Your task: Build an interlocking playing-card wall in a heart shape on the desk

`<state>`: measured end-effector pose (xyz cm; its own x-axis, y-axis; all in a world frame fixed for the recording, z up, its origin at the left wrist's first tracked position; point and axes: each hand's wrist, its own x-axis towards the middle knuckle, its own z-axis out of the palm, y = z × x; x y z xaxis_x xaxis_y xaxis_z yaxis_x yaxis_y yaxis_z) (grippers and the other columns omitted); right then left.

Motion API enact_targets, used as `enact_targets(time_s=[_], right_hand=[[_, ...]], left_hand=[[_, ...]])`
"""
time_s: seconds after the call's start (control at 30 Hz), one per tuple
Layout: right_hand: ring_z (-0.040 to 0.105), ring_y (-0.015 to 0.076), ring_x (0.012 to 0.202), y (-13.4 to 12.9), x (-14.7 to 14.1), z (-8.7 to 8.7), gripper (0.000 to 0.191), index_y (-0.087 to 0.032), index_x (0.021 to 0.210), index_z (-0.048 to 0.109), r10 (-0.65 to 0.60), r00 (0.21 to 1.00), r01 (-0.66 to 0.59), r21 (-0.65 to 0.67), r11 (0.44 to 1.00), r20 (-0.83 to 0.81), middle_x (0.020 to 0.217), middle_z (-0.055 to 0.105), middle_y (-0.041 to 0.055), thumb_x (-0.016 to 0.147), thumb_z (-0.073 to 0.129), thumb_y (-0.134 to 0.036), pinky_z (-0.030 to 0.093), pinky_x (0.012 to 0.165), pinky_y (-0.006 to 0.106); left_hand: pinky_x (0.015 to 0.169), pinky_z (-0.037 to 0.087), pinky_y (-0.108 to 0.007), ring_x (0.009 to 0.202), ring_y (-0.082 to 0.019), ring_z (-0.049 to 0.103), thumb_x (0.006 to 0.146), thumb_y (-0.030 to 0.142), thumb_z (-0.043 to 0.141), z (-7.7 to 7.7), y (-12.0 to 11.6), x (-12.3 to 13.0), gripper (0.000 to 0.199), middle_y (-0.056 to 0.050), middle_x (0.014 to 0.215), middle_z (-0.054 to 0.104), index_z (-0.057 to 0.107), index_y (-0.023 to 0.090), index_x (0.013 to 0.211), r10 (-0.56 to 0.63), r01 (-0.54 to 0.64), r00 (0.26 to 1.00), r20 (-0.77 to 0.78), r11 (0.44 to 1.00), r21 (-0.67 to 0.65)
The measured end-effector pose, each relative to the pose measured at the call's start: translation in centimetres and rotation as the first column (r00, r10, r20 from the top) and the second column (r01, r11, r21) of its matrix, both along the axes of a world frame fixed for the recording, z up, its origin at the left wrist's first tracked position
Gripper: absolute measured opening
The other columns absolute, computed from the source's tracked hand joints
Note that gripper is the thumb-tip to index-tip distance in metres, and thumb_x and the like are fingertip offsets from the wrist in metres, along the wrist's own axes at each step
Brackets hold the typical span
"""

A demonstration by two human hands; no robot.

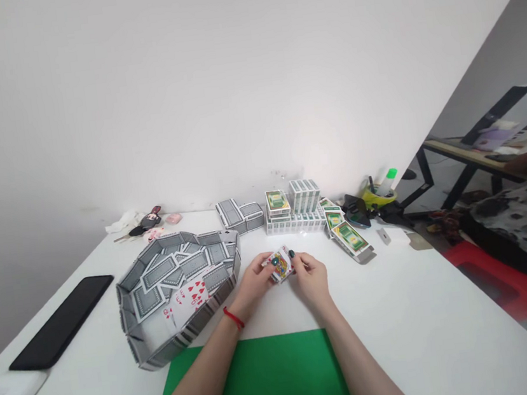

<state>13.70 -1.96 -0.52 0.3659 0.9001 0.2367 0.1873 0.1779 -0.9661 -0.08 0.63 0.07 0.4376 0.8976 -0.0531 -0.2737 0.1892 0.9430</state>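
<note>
Playing cards point(282, 270) are held up over the white table, a face card showing in front; I cannot tell how many lie behind it. My left hand point(256, 280) pinches them from the left, its thumb across the face. From the right, the fingers of my right hand point(312, 276) close on their edge. To the left lies a ring-shaped tray point(140, 344) with walls patterned like card backs. Loose cards point(161, 273) are scattered inside it, most face down. A few red ones point(193, 296) lie face up near its front.
Behind my hands stand card boxes point(295, 221), stacks of card decks point(239, 215) and opened green boxes point(350, 238). A green mat point(276, 375) lies under my forearms. A black pad point(62, 321) is left, a pen holder point(378, 196) back right. Another person point(525, 216) sits at right.
</note>
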Motion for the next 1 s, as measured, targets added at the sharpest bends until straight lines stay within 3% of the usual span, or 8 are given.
enact_targets(time_s=[0.13, 0.27, 0.4, 0.53, 0.6, 0.67, 0.87, 1.0], right_hand=[[0.046, 0.0116, 0.046, 0.0, 0.1, -0.3, 0.036, -0.015, 0.067, 0.065, 0.012, 0.998, -0.017, -0.079, 0.997, -0.059, 0.051, 0.055, -0.0008, 0.076, 0.053, -0.048, 0.037, 0.045, 0.023], [0.043, 0.0100, 0.038, 0.1, 0.2, -0.3, 0.035, -0.016, 0.055, 0.060, 0.103, 0.967, -0.139, -0.144, 0.980, -0.233, 0.042, 0.049, -0.0027, 0.072, 0.059, -0.046, 0.035, 0.038, 0.022], [0.056, 0.0147, 0.051, -0.1, -0.1, 0.4, 0.023, -0.015, 0.068, 0.063, 0.255, 0.752, -0.413, -0.133, 0.901, -0.608, 0.058, 0.062, 0.0017, 0.070, 0.063, -0.038, 0.046, 0.045, 0.026], [0.062, 0.0186, 0.074, -0.7, -0.6, 1.5, 0.030, -0.014, 0.102, 0.059, 0.398, 0.349, -0.717, 0.032, 0.696, -0.848, 0.085, 0.067, 0.0069, 0.080, 0.051, -0.033, 0.053, 0.064, 0.037], [0.062, 0.0188, 0.079, -0.8, -0.7, 1.7, 0.033, -0.014, 0.109, 0.055, 0.414, 0.214, -0.783, 0.098, 0.615, -0.885, 0.091, 0.067, 0.0080, 0.083, 0.047, -0.032, 0.052, 0.071, 0.040], [0.062, 0.0186, 0.082, -0.7, -0.6, 1.6, 0.031, -0.014, 0.110, 0.054, 0.393, 0.169, -0.790, 0.115, 0.602, -0.904, 0.093, 0.067, 0.0082, 0.084, 0.045, -0.030, 0.052, 0.073, 0.040], [0.062, 0.0155, 0.082, -0.4, -0.4, 1.1, 0.023, -0.014, 0.103, 0.056, 0.241, 0.136, -0.719, 0.071, 0.691, -0.961, 0.091, 0.068, 0.0067, 0.085, 0.047, -0.026, 0.052, 0.072, 0.030], [0.062, 0.0157, 0.085, -0.3, -0.4, 1.3, 0.023, -0.015, 0.102, 0.055, 0.226, 0.101, -0.710, 0.089, 0.699, -0.969, 0.090, 0.068, 0.0058, 0.083, 0.049, -0.025, 0.050, 0.074, 0.030]], left_hand=[[0.083, 0.047, -0.030, 0.097, -0.018, 0.058, 0.075, 0.026, 0.058, -0.3, 0.2, 0.2, 0.027, -0.006, 0.104, 0.064, 0.063, 0.018, 0.101, 0.297, -0.126, 0.906, -0.300, 0.869, 0.479], [0.082, 0.047, -0.029, 0.090, -0.016, 0.060, 0.079, 0.022, 0.051, -0.3, 0.2, -0.2, 0.019, -0.005, 0.095, 0.066, 0.065, 0.019, 0.093, 0.421, -0.093, 0.833, -0.359, 0.746, 0.660], [0.069, 0.050, -0.028, 0.075, -0.015, 0.062, 0.081, 0.024, 0.048, -0.2, 0.0, -0.4, 0.013, -0.004, 0.080, 0.065, 0.059, 0.017, 0.083, 0.516, -0.171, 0.778, -0.359, 0.723, 0.669], [0.060, 0.049, -0.027, 0.065, -0.015, 0.061, 0.082, 0.027, 0.045, -0.3, -0.4, -0.4, 0.011, -0.002, 0.073, 0.062, 0.051, 0.018, 0.082, 0.597, -0.234, 0.722, -0.350, 0.687, 0.688], [0.057, 0.048, -0.026, 0.062, -0.015, 0.060, 0.083, 0.028, 0.043, -0.4, -0.4, -0.3, 0.011, -0.002, 0.070, 0.061, 0.048, 0.018, 0.082, 0.611, -0.242, 0.708, -0.354, 0.681, 0.691], [0.057, 0.047, -0.026, 0.061, -0.015, 0.060, 0.085, 0.028, 0.042, -0.4, -0.5, -0.2, 0.012, -0.002, 0.070, 0.062, 0.048, 0.018, 0.087, 0.608, -0.247, 0.710, -0.355, 0.686, 0.684], [0.078, 0.048, -0.029, 0.091, -0.016, 0.061, 0.086, 0.020, 0.037, -0.2, -0.5, -0.1, 0.027, -0.007, 0.105, 0.063, 0.051, 0.019, 0.109, 0.507, -0.178, 0.795, -0.332, 0.719, 0.672], [0.076, 0.049, -0.029, 0.089, -0.017, 0.061, 0.087, 0.024, 0.039, -0.3, -0.5, 0.0, 0.023, -0.007, 0.102, 0.064, 0.053, 0.019, 0.104, 0.448, -0.226, 0.854, -0.265, 0.778, 0.586]])
